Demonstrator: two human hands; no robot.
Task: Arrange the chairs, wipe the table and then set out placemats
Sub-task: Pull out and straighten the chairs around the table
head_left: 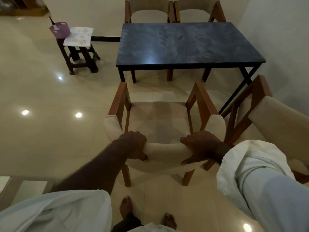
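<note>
A cream-cushioned wooden armchair point(158, 114) stands in front of me, its seat facing the dark rectangular table point(189, 44). My left hand point(136, 145) and my right hand point(202, 148) both grip the top of its curved backrest. A gap of floor lies between the chair and the table's near edge. A second matching chair point(274, 118) stands at an angle to my right. Two more chairs point(148, 12) point(199, 10) sit tucked at the table's far side. Patterned placemats point(78, 36) lie stacked on a brown stool point(80, 59) left of the table.
A purple bucket point(59, 30) with a dark handle sticking out of it rests on the stool beside the placemats. Glossy beige tile floor point(41, 97) spreads to the left. A white wall runs behind the table and along its right side. My bare feet show below.
</note>
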